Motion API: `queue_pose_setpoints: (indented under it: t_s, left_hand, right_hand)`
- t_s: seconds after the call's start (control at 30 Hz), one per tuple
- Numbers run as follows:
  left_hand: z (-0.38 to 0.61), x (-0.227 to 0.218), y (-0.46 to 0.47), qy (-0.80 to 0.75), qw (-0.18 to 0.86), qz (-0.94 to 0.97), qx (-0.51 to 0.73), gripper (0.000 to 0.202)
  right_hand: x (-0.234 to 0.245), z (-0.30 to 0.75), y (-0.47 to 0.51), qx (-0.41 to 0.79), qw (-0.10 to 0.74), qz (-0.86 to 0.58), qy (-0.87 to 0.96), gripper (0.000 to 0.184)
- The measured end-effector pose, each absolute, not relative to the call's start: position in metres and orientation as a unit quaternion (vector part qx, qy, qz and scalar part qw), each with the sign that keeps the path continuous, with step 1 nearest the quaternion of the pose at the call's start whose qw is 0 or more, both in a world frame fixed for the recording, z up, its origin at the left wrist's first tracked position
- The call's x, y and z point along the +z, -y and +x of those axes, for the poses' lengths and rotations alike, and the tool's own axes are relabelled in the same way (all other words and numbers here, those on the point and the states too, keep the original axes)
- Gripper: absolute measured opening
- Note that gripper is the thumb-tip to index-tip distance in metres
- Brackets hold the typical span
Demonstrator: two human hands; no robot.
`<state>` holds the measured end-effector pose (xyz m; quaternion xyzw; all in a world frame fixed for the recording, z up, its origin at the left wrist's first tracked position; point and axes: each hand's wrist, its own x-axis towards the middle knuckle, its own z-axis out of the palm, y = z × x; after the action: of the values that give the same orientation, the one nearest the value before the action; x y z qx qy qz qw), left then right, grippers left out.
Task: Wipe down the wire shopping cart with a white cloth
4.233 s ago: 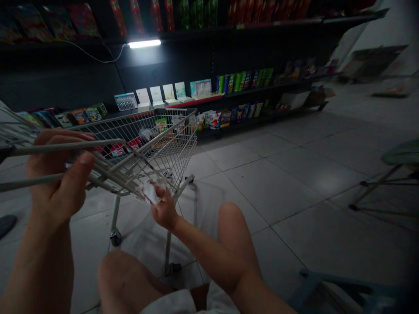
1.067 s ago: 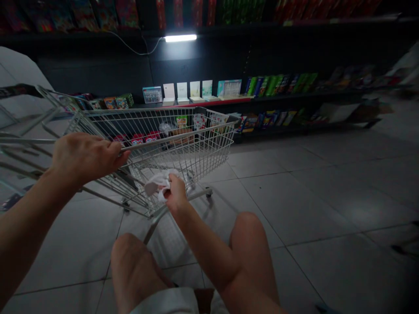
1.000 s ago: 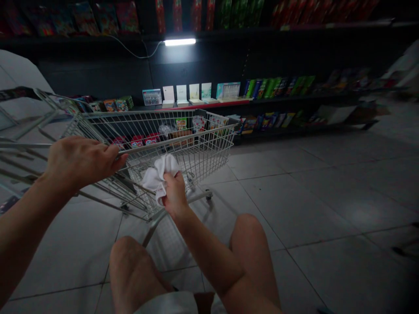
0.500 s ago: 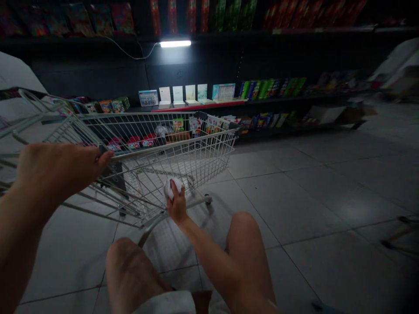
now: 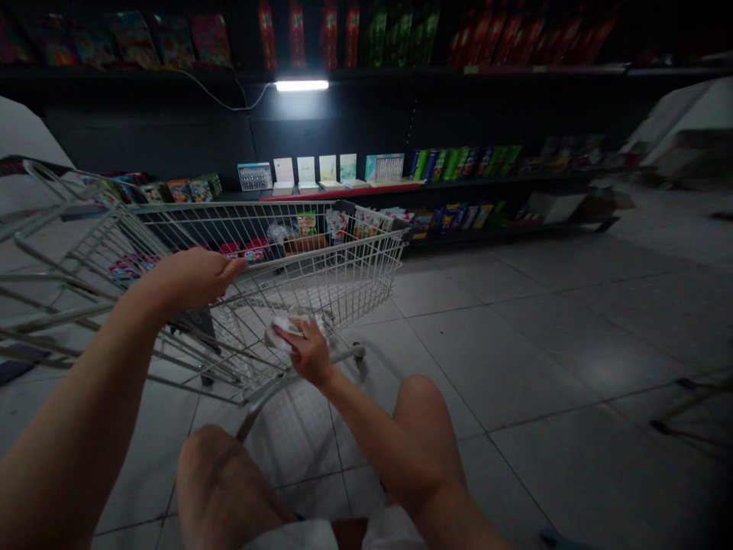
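Observation:
A wire shopping cart (image 5: 343, 267) stands in front of me on the tiled floor. My left hand (image 5: 192, 276) is closed over the cart's upper side rail. My right hand (image 5: 306, 353) presses a crumpled white cloth (image 5: 280, 330) against the lower part of the cart's wire side, fingers closed on it. My bare knees show at the bottom of the view.
Dark store shelves (image 5: 401, 183) with packets and cards run along the back under a strip light (image 5: 301, 85). Boxes lie at the far right (image 5: 578, 205). A metal frame leg (image 5: 687, 416) shows at the right edge. Grey floor tiles spread to the right.
My right hand has moved the cloth lower and leftward along the cart's side. My left hand slid forward along the rail. The view shifted slightly.

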<state>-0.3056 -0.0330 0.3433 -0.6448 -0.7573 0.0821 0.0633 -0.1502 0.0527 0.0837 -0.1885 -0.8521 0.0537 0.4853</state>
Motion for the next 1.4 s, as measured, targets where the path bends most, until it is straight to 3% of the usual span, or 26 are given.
queue_pose_setpoints:
  t_s: [0.13,0.23,0.4,0.5,0.73,0.83,1.07,1.23,1.4]
  left_hand:
    - [-0.291,0.347,0.037,0.729,0.149,-0.652,0.146,0.067]
    - [-0.288,0.346,0.041,0.72,0.178,-0.652,0.16,0.064]
    - [-0.288,0.343,0.042,0.713,0.2,-0.653,0.159,0.067]
    - [-0.285,0.342,0.038,0.72,0.218,-0.637,0.168,0.069]
    - [-0.285,0.337,0.042,0.7,0.261,-0.642,0.173,0.064]
    - [-0.295,0.337,0.048,0.699,0.276,-0.634,0.183,0.063]
    - [-0.315,0.347,0.065,0.729,0.228,-0.618,0.186,0.06]
    - [-0.298,0.347,0.044,0.724,0.173,-0.653,0.138,0.056]
    - [-0.29,0.346,0.004,0.691,0.12,-0.699,0.14,0.055]
  right_hand:
    - [0.166,-0.161,-0.044,0.021,0.572,-0.171,0.802,0.048]
    - [0.21,-0.17,-0.081,-0.043,0.558,-0.15,0.815,0.042]
    - [0.202,-0.119,-0.194,-0.035,0.539,-0.258,0.801,0.053]
    - [0.197,-0.101,-0.211,0.001,0.548,-0.341,0.764,0.052]
    - [0.22,-0.15,-0.137,-0.053,0.488,-0.207,0.846,0.054]
    - [0.21,-0.122,-0.175,-0.042,0.489,-0.23,0.841,0.053]
    - [0.176,-0.043,-0.273,0.044,0.582,-0.384,0.715,0.047]
    - [0.155,-0.108,-0.202,0.092,0.653,-0.391,0.643,0.049]
    - [0.073,-0.158,-0.128,0.058,0.577,-0.293,0.76,0.04]
